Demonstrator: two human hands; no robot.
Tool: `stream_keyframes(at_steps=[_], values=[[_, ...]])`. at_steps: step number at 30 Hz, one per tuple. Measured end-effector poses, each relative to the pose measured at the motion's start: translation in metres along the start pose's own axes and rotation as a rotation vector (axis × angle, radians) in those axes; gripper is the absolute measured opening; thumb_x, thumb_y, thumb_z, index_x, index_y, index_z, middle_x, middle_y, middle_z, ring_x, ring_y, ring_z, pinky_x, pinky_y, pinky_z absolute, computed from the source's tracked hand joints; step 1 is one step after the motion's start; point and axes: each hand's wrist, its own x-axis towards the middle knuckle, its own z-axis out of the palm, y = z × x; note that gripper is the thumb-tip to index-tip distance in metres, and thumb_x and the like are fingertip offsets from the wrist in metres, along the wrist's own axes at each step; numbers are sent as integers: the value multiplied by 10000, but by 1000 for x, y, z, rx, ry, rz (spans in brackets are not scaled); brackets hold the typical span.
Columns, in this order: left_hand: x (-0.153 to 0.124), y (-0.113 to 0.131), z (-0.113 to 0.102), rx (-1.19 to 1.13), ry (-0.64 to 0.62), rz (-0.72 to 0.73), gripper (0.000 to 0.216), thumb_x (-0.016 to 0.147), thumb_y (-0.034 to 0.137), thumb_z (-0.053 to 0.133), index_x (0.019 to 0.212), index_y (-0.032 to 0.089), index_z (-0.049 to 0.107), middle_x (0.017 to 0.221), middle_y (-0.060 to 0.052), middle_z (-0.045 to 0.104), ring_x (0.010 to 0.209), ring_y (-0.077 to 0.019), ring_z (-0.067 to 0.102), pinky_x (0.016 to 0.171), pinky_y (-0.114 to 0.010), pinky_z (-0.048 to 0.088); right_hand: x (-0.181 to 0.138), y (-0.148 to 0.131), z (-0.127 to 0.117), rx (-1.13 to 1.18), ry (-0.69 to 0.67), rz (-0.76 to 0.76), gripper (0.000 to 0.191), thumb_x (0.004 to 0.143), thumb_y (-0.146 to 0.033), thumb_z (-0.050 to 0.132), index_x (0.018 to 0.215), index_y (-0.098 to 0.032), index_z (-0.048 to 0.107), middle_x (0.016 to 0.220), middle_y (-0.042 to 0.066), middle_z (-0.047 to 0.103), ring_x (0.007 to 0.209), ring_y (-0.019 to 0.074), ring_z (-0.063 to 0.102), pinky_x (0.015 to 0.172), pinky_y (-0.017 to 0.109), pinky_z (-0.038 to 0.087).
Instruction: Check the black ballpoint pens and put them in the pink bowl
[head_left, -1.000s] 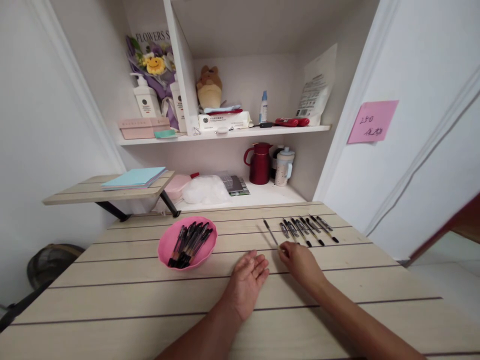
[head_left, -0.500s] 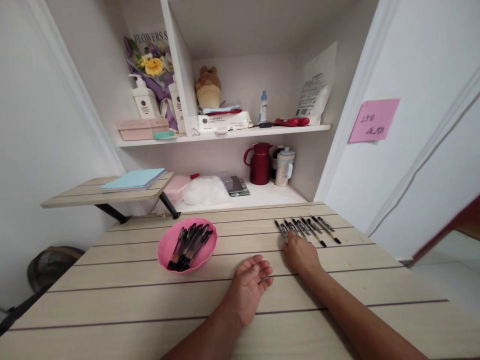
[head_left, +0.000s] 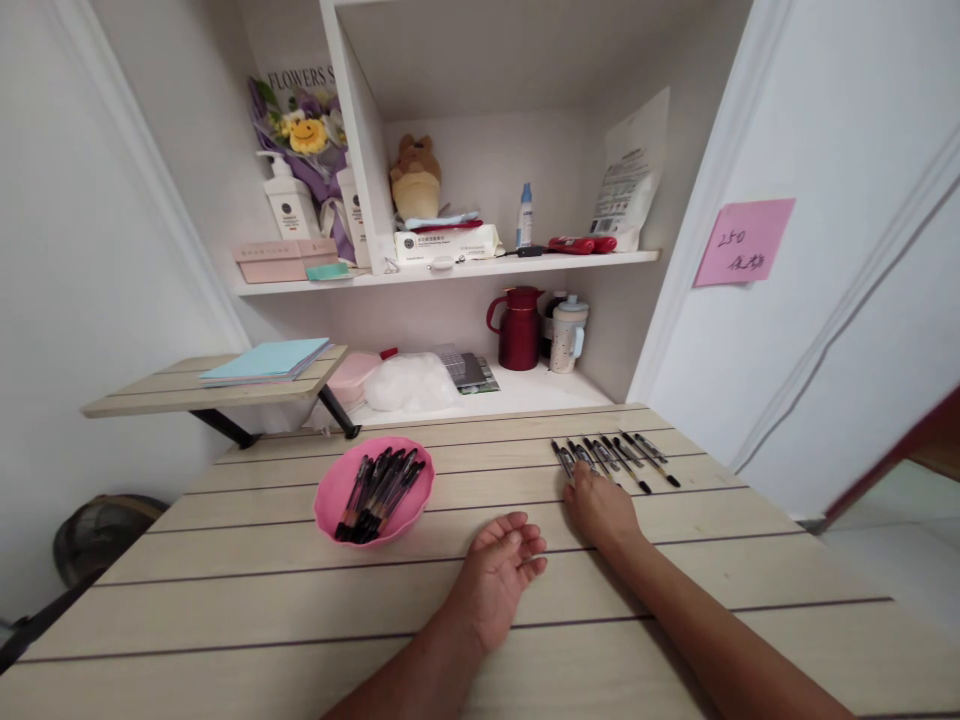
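Observation:
On the right side of the table, several black-capped pens (head_left: 630, 451) lie side by side in a slanting row. My right hand (head_left: 598, 503) is at the row's left end, fingers closed on the near end of the leftmost pen (head_left: 562, 459); its fingertips are partly hidden. My left hand (head_left: 498, 570) rests on its side on the table with the fingers loosely curled and apart, holding nothing. Farther left stands a pink bowl (head_left: 328, 497) with a scalloped rim. A bundle of similar pens (head_left: 382, 490) leans inside it.
A small raised shelf (head_left: 142, 386) bearing blue paper (head_left: 266, 358) stands at the back left. Behind the table is a white cabinet with a red jug (head_left: 520, 330), a speckled cup (head_left: 568, 338) and a clear plastic bag (head_left: 412, 382). A pink note (head_left: 745, 242) sticks to the right wall.
Almost nothing differs. My right hand has shifted very slightly at the left end of the pen row; my left hand and the bowl stay in place.

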Motion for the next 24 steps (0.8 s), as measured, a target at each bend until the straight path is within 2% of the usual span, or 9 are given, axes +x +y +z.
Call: stream_keyframes(at_steps=[4, 9, 13, 16, 18, 20, 21, 22, 24], values=[[0, 1, 0, -1, 2, -1, 283, 663, 204, 661, 930, 155, 580, 883, -76, 617, 793, -157, 579, 764, -309, 392, -3, -1, -5, -10, 17, -4, 231, 852, -223, 335, 979, -89, 473, 809, 167, 653, 731, 216, 639, 601, 269, 388], [-1, -1, -1, 23, 0, 5, 288, 657, 219, 661, 926, 159, 575, 865, -71, 616, 774, -153, 578, 753, -308, 397, -19, -10, -15, -12, 34, -112, 217, 869, -224, 309, 969, -114, 466, 799, 138, 660, 728, 203, 636, 566, 249, 362], [-2, 9, 4, 213, 16, 62, 279, 653, 256, 653, 900, 158, 570, 791, -56, 610, 701, -142, 569, 699, -296, 403, -47, -26, -20, 41, -11, -224, 182, 863, -216, 324, 898, -139, 485, 802, 124, 662, 712, 203, 634, 551, 252, 343], [-2, 47, 6, 655, 62, 248, 234, 677, 242, 607, 892, 155, 571, 749, -52, 602, 686, -145, 554, 698, -293, 402, -70, -38, -23, 71, -47, -309, 159, 837, -203, 360, 873, -148, 504, 802, 118, 664, 713, 213, 631, 558, 261, 342], [-5, 83, 0, 1087, 170, 474, 209, 688, 209, 562, 891, 165, 587, 804, -64, 607, 771, -173, 552, 748, -308, 396, -84, -44, -25, 95, -72, -354, 160, 828, -206, 375, 861, -150, 520, 802, 118, 665, 715, 213, 628, 568, 261, 344], [-9, 120, -12, 1580, 294, 604, 212, 712, 195, 502, 899, 181, 602, 902, -87, 612, 856, -211, 545, 792, -343, 374, -96, -49, -29, 122, -98, -384, 164, 820, -208, 387, 858, -148, 535, 801, 118, 666, 720, 209, 627, 577, 258, 346], [-12, 135, -20, 1792, 410, 613, 215, 719, 198, 485, 896, 180, 606, 931, -105, 609, 878, -235, 542, 793, -366, 368, -100, -52, -31, 132, -111, -393, 167, 815, -208, 393, 855, -147, 543, 798, 117, 666, 723, 209, 626, 579, 256, 346], [-14, 147, -29, 1966, 519, 549, 196, 716, 206, 485, 861, 170, 611, 925, -125, 608, 881, -258, 543, 771, -382, 373, -104, -55, -33, 140, -124, -402, 169, 809, -211, 400, 851, -147, 551, 797, 115, 667, 729, 211, 625, 582, 256, 347], [-18, 162, -43, 2129, 620, 422, 145, 689, 218, 515, 781, 161, 612, 893, -142, 610, 844, -287, 554, 702, -394, 388, -108, -60, -36, 155, -147, -414, 174, 801, -222, 416, 846, -151, 568, 803, 109, 668, 740, 212, 622, 590, 256, 351]])
